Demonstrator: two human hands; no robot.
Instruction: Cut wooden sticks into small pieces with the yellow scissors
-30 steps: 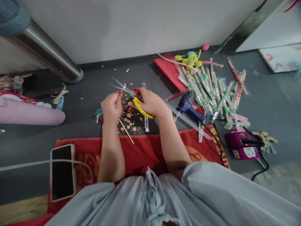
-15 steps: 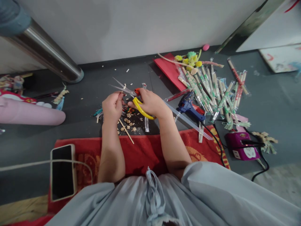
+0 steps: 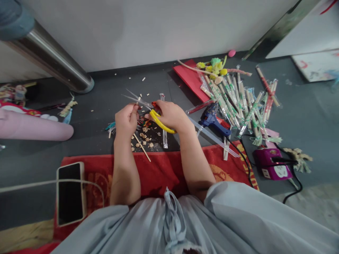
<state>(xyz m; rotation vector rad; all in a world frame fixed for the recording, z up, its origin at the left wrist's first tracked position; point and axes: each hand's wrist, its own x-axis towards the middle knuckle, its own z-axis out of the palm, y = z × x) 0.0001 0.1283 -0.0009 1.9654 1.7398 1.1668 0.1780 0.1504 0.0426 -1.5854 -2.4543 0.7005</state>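
Note:
My right hand (image 3: 171,114) grips yellow-handled scissors (image 3: 160,123) whose blades are parted and point left. At the blades, the thumb and fingers of my left hand (image 3: 126,120) pinch a small pale piece (image 3: 138,100); the fingers hide most of it. Below the hands lie a thin wooden stick (image 3: 142,147) and several small tan chips (image 3: 144,136). A clear wrapper strip (image 3: 165,135) is on the dark surface just under my right hand. Teal and silvery strands (image 3: 112,127) show partly behind my left wrist.
To the right are a blue glue gun (image 3: 213,120), many wrapped sticks (image 3: 233,95), a red packet (image 3: 190,79) and a purple power socket (image 3: 272,165) with black cables. A phone (image 3: 71,194) rests on the red towel (image 3: 159,173). A metal leg (image 3: 60,58) and pink bottle (image 3: 34,127) stand left.
The scissors have shifted very slightly left and down, blades still apart. A small pale piece now shows above my left fingertips between the blades.

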